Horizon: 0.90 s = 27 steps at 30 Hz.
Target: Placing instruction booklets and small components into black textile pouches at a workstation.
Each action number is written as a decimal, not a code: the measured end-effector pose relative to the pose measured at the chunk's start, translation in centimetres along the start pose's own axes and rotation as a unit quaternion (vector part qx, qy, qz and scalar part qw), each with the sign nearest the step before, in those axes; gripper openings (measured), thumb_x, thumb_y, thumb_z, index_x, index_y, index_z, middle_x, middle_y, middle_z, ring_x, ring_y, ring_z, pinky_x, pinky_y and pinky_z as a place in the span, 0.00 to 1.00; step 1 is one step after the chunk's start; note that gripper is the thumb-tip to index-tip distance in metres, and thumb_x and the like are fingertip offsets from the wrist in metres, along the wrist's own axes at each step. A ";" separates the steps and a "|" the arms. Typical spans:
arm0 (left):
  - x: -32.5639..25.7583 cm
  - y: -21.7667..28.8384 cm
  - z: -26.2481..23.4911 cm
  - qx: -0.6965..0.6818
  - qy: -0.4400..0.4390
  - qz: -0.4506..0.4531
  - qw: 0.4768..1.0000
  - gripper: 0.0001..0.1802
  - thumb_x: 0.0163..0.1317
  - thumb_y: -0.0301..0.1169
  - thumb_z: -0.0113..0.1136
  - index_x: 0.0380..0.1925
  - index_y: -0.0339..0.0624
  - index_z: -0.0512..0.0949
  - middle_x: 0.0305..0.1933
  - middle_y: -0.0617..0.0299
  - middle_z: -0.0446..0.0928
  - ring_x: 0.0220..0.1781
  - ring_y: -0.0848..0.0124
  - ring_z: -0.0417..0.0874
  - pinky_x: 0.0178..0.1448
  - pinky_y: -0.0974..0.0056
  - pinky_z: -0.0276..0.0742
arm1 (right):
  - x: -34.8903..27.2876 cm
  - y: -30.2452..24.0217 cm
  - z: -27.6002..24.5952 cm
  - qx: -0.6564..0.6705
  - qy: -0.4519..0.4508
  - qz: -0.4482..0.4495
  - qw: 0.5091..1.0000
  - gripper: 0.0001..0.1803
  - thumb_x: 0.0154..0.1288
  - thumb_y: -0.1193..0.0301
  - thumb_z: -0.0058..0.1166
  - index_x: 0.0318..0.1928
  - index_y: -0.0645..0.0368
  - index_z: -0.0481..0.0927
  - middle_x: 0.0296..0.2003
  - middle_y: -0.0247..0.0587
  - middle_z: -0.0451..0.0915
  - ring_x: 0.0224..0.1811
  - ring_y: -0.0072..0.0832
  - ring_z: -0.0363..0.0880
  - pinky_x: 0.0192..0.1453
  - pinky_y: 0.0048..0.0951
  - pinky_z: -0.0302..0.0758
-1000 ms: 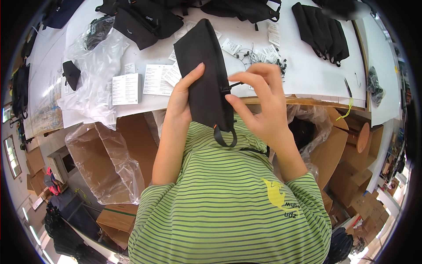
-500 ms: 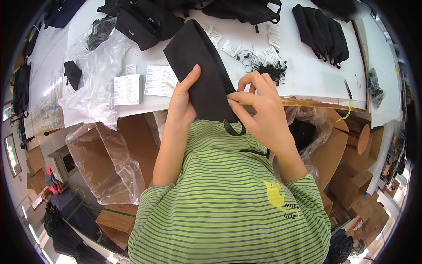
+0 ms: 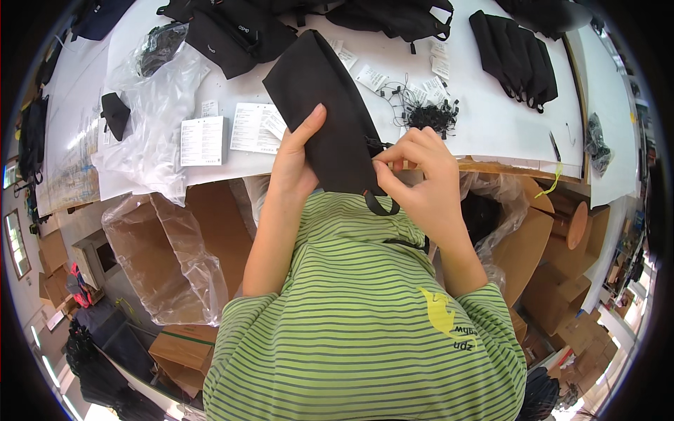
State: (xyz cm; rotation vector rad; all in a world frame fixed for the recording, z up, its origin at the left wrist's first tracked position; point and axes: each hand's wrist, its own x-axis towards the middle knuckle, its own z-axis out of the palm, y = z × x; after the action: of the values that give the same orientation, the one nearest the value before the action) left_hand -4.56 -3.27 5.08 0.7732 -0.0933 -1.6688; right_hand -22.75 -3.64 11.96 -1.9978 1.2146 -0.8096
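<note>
A black fabric pouch (image 3: 319, 98) is held tilted in front of my chest, its upper end over the table. My left hand (image 3: 298, 151) grips its left side, thumb flat on the front and the other fingers behind it. At the pouch's right edge my right hand (image 3: 421, 168) pinches with thumb and index finger; a small black part, perhaps a zipper pull, sticks out just above the fingertips. What exactly lies in the pinch is too small to tell. A black loop (image 3: 380, 205) hangs from the pouch's lower end beside my right thumb.
The white table (image 3: 491, 133) holds black tag strings (image 3: 432, 116), paper tags (image 3: 372, 78), stacked cards (image 3: 203, 142), a clear plastic bag (image 3: 151, 116) and black pouches (image 3: 516, 59). Small scissors or tweezers (image 3: 555, 145) lie near its right edge. A plastic-lined carton (image 3: 172, 259) stands below.
My right hand has shifted slightly right and down along the pouch's edge, its fingers curling in more. The small black part above them shows more clearly. The left hand keeps its grip.
</note>
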 end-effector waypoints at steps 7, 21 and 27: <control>-0.7 -0.3 0.7 -0.052 0.001 0.000 0.999 0.16 0.62 0.34 0.61 0.46 0.38 0.75 0.41 0.58 0.80 0.39 0.69 0.83 0.42 0.66 0.82 | 0.0 -0.2 0.7 0.005 -0.003 -0.028 1.000 0.03 0.46 0.77 0.61 0.25 0.58 0.79 0.23 0.31 0.69 0.29 0.29 0.66 0.34 0.28 0.65; -1.8 -1.0 -0.4 0.087 -0.042 -0.019 0.995 0.28 0.54 0.37 0.67 0.51 0.36 0.68 0.43 0.57 0.76 0.43 0.67 0.80 0.46 0.64 0.80 | 0.5 0.4 2.0 0.089 0.044 0.014 0.995 0.06 0.44 0.79 0.62 0.25 0.60 0.79 0.27 0.35 0.67 0.32 0.31 0.67 0.35 0.29 0.65; -1.6 -1.2 -0.7 0.054 -0.023 -0.031 0.998 0.27 0.56 0.35 0.65 0.52 0.35 0.68 0.44 0.57 0.76 0.43 0.68 0.80 0.48 0.65 0.79 | 0.7 0.6 1.5 0.063 0.010 -0.007 0.998 0.15 0.45 0.79 0.63 0.34 0.60 0.73 0.30 0.34 0.67 0.29 0.26 0.66 0.33 0.23 0.66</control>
State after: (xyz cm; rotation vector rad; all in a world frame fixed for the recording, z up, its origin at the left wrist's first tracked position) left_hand -5.11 -1.30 4.65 0.8261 -0.1945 -1.7524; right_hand -21.66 -4.15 10.74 -1.9015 1.1331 -0.8917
